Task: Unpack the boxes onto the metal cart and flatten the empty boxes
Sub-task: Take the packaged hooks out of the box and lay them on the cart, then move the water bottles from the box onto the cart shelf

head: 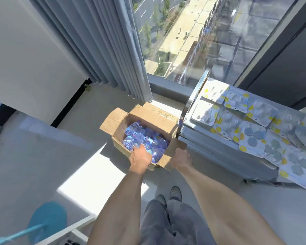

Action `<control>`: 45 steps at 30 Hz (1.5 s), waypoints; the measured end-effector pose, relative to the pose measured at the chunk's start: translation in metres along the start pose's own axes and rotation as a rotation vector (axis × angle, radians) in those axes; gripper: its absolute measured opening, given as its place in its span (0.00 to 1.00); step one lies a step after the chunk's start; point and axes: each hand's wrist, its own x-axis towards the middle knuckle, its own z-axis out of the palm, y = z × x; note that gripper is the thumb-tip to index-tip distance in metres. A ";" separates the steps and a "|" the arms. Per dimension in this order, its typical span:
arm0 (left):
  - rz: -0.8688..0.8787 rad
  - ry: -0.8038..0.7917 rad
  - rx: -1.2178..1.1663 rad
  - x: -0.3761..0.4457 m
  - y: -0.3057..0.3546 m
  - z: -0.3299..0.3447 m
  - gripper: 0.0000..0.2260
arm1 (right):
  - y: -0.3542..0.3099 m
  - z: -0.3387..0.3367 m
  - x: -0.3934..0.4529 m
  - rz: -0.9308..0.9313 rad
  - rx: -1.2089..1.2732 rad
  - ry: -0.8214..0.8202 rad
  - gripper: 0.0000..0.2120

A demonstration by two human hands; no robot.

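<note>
Below the bent knees (168,220), the left hand (140,156) is sunk among blue packets (145,138) in the floor-standing cardboard box (148,119), apparently grasping some, while the right hand (182,157) grips its near flap beside the metal cart (200,138) at right.

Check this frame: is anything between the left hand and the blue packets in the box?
Nothing visible. The cardboard box stands open with its flaps folded out, and the left hand already reaches inside onto the blue packets. The right hand holds the near right flap aside, next to the metal cart.
</note>
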 end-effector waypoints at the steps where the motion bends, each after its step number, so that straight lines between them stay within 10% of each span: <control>1: -0.016 -0.016 0.001 0.007 -0.002 0.004 0.19 | -0.003 0.006 0.005 -0.006 -0.009 -0.024 0.15; 25: 0.100 -0.063 0.084 0.241 -0.028 0.097 0.20 | -0.080 0.147 0.204 -0.049 -0.054 -0.073 0.16; 45: 0.124 -0.045 0.166 0.393 -0.065 0.337 0.19 | -0.009 0.331 0.386 -0.222 -0.249 -0.022 0.21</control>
